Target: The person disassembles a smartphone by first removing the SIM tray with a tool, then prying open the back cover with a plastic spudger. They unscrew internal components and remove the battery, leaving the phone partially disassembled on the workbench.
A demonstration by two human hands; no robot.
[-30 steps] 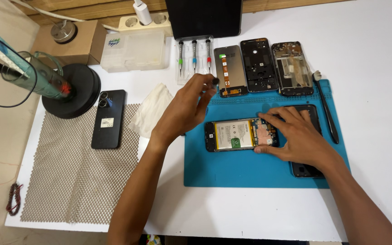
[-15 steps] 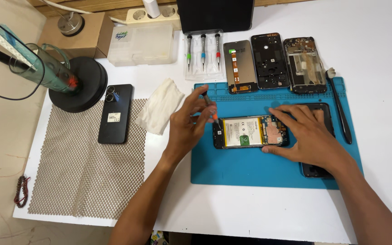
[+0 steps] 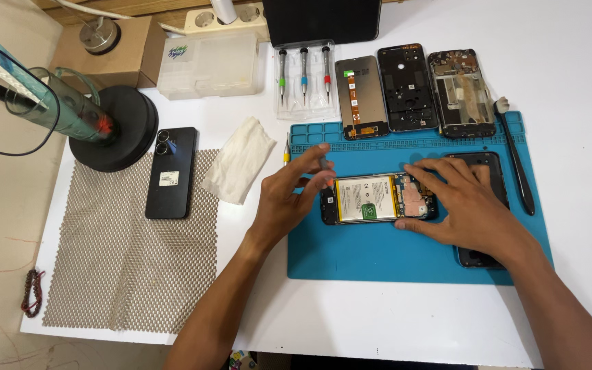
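White surface w/ blue mat (image 3: 378, 253): opened phone (image 3: 378, 198) lies flat mid-mat, long axis left-right, battery toward left end. Right hand (image 3: 471, 205) presses flat on its right end, fingers spread, not clenched. Left hand (image 3: 289, 195) pinches small screwdriver (image 3: 325, 168) at phone's left end.

Blue work mat (image 3: 378, 257) on a white table (image 3: 570, 96). On the mat, an opened phone (image 3: 378, 199) shows a white battery with a green patch and a copper-pink area. Three screwdrivers (image 3: 304, 72) carry green, blue and red bands. A black phone (image 3: 171, 171) lies on a beige honeycomb-patterned mesh mat (image 3: 131, 267), beside a cream cloth (image 3: 240, 168). The round stand base (image 3: 114, 127) is black.
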